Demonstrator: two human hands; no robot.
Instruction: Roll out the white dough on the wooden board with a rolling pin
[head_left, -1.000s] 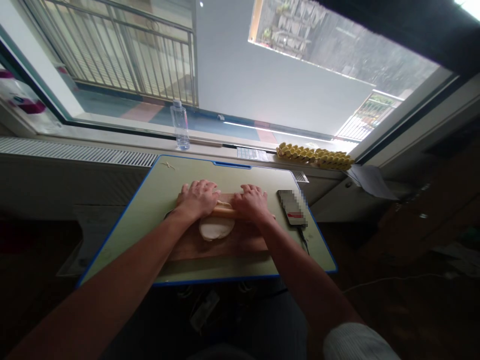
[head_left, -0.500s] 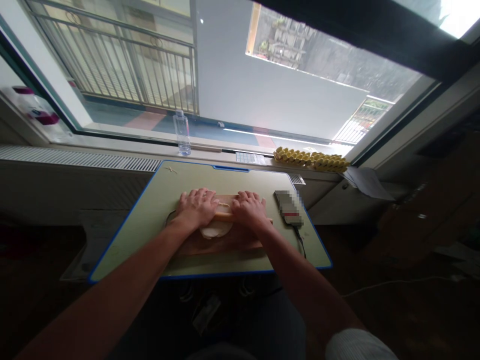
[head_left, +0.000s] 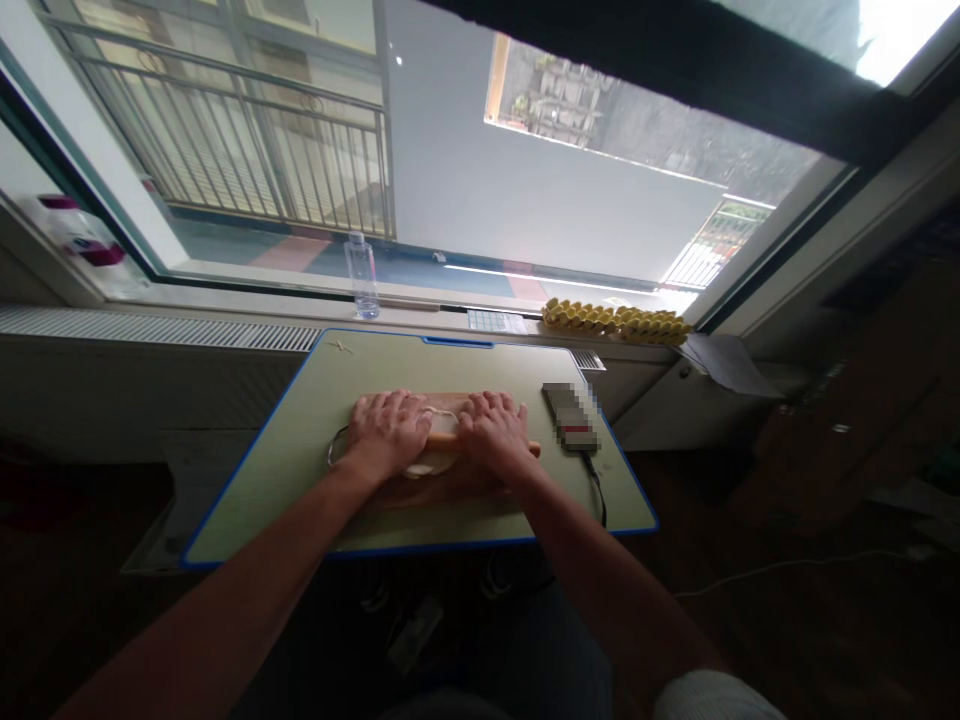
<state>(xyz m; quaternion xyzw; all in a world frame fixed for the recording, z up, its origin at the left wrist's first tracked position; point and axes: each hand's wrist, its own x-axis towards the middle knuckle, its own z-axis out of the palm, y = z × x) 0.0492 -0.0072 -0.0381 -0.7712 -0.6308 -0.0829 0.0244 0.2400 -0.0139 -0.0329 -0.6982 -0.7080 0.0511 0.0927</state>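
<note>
A wooden rolling pin [head_left: 444, 441] lies crosswise over a flat, pale sheet of dough [head_left: 442, 424]. Dough shows both beyond the pin and on its near side. Underneath is a wooden board [head_left: 450, 488]. My left hand [head_left: 388, 425] presses on the pin's left part, its fingers stretching forward over it. On the right part rests my right hand [head_left: 495, 425], palm down, with the pin's end poking out beside the wrist. Both palms hide much of the pin and the dough's sides.
The board sits on a small blue-edged table [head_left: 262, 470]. A phone [head_left: 570, 415] with a cable lies at right; dough scraps [head_left: 340, 347] lie far left. On the windowsill stand a clear bottle [head_left: 363, 280], a yellow egg tray [head_left: 611, 320] and a purple-capped bottle [head_left: 82, 232].
Both hands and the rolling pin have shifted slightly toward me over the dough. More dough now shows beyond the pin and less on the near side. The camera view has tilted a little.
</note>
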